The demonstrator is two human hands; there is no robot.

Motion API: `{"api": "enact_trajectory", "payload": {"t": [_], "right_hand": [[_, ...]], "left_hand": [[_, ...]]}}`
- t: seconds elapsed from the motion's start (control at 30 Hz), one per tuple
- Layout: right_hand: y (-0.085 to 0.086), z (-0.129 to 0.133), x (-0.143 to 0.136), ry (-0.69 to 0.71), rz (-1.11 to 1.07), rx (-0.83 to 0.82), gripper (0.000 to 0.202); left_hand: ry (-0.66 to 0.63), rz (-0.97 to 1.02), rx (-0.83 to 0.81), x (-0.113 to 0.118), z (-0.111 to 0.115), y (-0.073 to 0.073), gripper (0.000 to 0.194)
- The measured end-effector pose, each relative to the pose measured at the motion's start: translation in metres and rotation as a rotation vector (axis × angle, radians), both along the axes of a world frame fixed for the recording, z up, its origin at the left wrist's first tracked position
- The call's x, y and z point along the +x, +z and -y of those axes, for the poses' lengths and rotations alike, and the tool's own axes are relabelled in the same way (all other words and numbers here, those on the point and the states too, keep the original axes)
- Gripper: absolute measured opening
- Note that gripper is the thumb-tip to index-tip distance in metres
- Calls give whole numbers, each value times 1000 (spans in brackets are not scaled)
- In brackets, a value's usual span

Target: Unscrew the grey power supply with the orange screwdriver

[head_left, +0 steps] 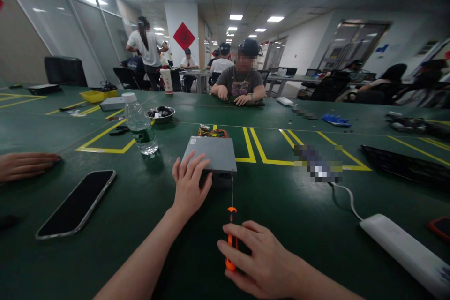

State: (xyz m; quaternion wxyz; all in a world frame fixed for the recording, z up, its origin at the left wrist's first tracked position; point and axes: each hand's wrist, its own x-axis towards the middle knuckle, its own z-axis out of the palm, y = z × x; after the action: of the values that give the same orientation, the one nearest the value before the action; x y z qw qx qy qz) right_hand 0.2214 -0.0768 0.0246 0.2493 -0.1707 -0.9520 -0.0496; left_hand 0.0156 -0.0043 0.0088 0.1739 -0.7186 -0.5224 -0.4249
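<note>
A grey metal box with a bundle of coloured cables behind it lies on the green table. My left hand rests on its near left part, fingers spread over the top and thumb at the front edge. My right hand holds an orange and black screwdriver by the handle. The thin shaft points away from me, and its tip is at the front right corner of the box, by a dark socket.
A water bottle, a phone and another person's hand are on the left. Behind stands a metal bowl. A white power strip lies right. Across the table sits a person.
</note>
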Motion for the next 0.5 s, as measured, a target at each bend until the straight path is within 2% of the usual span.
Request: {"api": "enact_trajectory", "payload": {"t": [0.1, 0.23, 0.5], "right_hand": [[-5, -1, 0, 0, -71, 35, 23], [-9, -2, 1, 15, -130, 58, 23], [-6, -1, 1, -13, -35, 54, 27]], "left_hand": [[-16, -71, 9, -3, 0, 3, 34], [-86, -115, 2, -3, -1, 2, 30], [-102, -37, 3, -3, -2, -1, 26]]}}
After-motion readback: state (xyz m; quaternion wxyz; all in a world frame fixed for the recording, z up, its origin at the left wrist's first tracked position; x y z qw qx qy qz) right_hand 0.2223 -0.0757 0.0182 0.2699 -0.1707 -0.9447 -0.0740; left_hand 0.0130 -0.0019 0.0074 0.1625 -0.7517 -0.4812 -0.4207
